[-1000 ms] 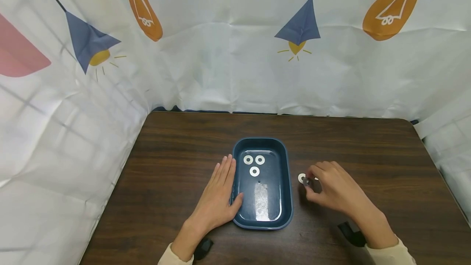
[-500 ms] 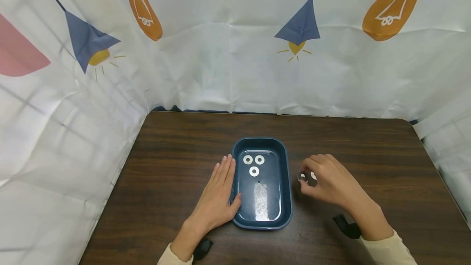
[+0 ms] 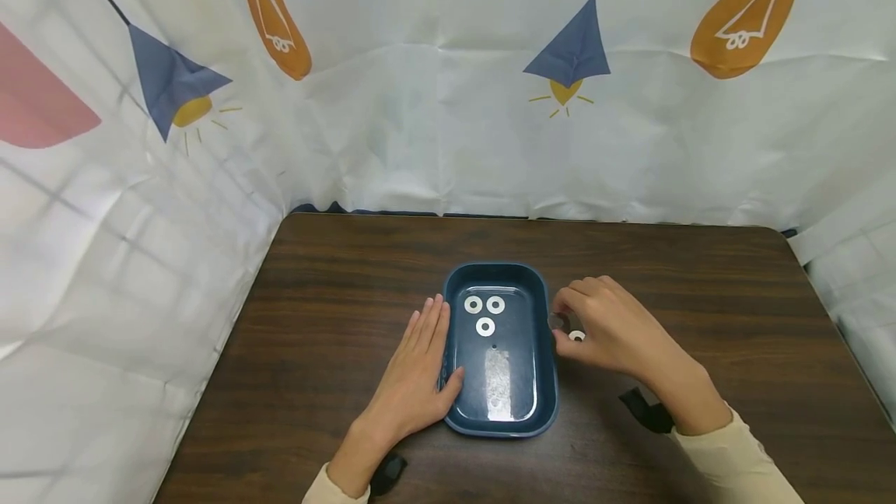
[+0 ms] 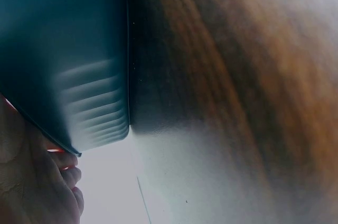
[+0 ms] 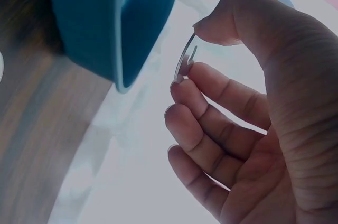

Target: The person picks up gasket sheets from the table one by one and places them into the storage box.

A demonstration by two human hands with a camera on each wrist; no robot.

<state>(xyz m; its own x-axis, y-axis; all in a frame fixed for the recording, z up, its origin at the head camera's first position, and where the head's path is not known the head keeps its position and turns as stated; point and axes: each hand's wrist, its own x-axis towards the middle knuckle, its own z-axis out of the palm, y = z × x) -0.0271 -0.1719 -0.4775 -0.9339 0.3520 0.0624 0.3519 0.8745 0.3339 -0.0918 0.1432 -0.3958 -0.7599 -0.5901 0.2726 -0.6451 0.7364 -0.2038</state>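
Observation:
My right hand (image 3: 612,325) pinches a thin, shiny ring-shaped piece (image 5: 183,57) between thumb and fingertips, just outside the right rim of a dark blue rectangular tray (image 3: 544,379). The right wrist view shows the piece edge-on, so its exact kind cannot be told. Three flat white rings lie inside the tray near its far end, one of them the lower white ring (image 3: 485,334). Another white ring (image 3: 577,336) shows on the table through the gap under my right hand. My left hand (image 3: 413,383) lies with straight fingers along the tray's left side.
The dark wood-grain table (image 3: 336,294) extends around the tray on every side. A white curtain (image 3: 392,131) printed with lamps and bulbs hangs behind the table's far edge. Dark wrist devices, such as the right one (image 3: 645,411), sit at both wrists.
My right hand has moved left and slightly away from me, bringing the pinched ring-shaped piece from above the loose white rings to the tray's right rim. The left hand and tray stay put.

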